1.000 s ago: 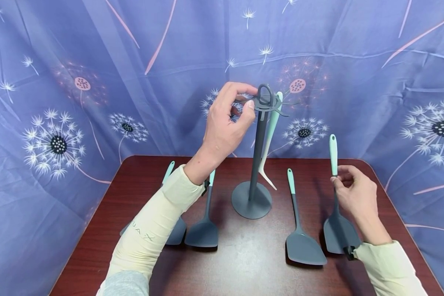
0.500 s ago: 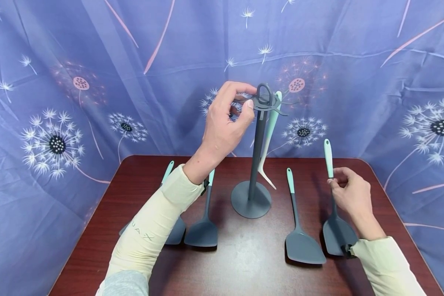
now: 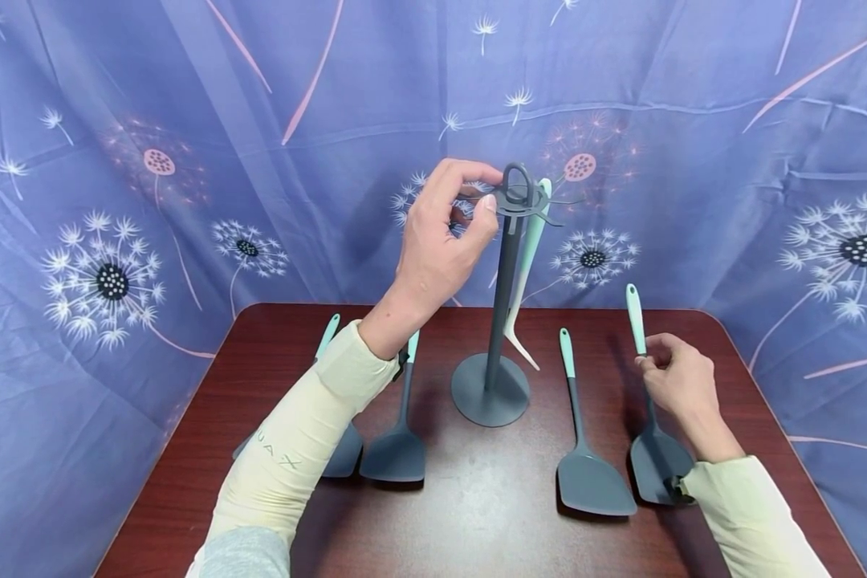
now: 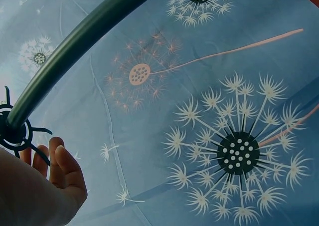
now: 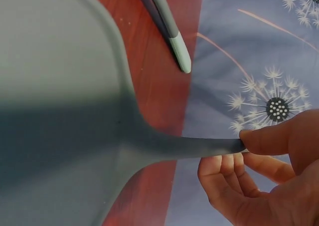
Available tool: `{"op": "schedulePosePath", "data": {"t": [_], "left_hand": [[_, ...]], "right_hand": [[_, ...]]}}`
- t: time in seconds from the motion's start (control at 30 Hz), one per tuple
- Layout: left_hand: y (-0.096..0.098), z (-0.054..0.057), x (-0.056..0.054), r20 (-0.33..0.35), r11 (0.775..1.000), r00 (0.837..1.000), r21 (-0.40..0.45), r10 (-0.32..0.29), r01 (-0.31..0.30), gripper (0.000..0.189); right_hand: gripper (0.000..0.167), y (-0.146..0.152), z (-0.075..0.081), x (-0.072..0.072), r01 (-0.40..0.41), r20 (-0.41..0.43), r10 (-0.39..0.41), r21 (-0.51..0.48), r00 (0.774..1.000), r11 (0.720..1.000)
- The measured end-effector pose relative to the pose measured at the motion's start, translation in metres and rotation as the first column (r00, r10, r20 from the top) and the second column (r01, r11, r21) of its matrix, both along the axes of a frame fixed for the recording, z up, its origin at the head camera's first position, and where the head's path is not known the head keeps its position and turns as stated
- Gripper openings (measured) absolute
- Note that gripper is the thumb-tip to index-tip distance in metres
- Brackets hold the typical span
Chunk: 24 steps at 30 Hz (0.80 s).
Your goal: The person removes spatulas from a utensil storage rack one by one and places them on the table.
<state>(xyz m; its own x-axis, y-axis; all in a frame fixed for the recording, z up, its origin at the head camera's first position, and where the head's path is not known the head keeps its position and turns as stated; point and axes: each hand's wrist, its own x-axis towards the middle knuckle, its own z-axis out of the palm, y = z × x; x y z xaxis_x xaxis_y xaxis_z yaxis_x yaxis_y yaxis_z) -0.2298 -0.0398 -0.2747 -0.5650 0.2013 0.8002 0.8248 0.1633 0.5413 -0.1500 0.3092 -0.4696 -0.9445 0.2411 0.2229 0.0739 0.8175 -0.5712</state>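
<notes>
A dark grey utensil stand (image 3: 502,305) with a round base rises from the table, topped by a loop and a ring of hooks. At its top my left hand (image 3: 441,229) grips the hook ring between thumb and fingers; the left wrist view shows the hooks (image 4: 37,141) beside the fingertips. My right hand (image 3: 682,377) pinches a grey spatula (image 3: 661,466) where the shaft meets the mint handle. Its handle points up and its broad blade hangs low over the table. From the stand's far side hangs a mint-and-white utensil (image 3: 527,265), seen edge-on.
Another grey spatula (image 3: 594,482) with a mint handle lies right of the stand. To the left lie a spatula (image 3: 396,456) and a further grey utensil (image 3: 345,453) partly hidden by my left sleeve. A blue dandelion-print curtain (image 3: 332,201) closes off the table's (image 3: 491,498) back.
My right hand has moved slightly left and down with the spatula, whose handle tip sits lower and leans more to the left. The left hand has stayed at the stand's top.
</notes>
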Motion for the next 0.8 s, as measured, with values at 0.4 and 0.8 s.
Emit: {"op": "schedulePosePath", "data": {"t": [0.4, 0.8], "left_hand": [[0.001, 0.0, 0.0, -0.001, 1.0, 1.0, 0.004, -0.005, 0.005, 0.034], [0.0, 0.0, 0.001, 0.003, 1.0, 1.0, 0.002, -0.004, 0.004, 0.035]], "right_hand": [[0.025, 0.002, -0.013, -0.007, -0.01, 0.079, 0.009, 0.009, 0.997, 1.0], [0.026, -0.003, -0.024, -0.013, -0.027, 0.126, 0.028, -0.005, 0.992, 1.0]]}}
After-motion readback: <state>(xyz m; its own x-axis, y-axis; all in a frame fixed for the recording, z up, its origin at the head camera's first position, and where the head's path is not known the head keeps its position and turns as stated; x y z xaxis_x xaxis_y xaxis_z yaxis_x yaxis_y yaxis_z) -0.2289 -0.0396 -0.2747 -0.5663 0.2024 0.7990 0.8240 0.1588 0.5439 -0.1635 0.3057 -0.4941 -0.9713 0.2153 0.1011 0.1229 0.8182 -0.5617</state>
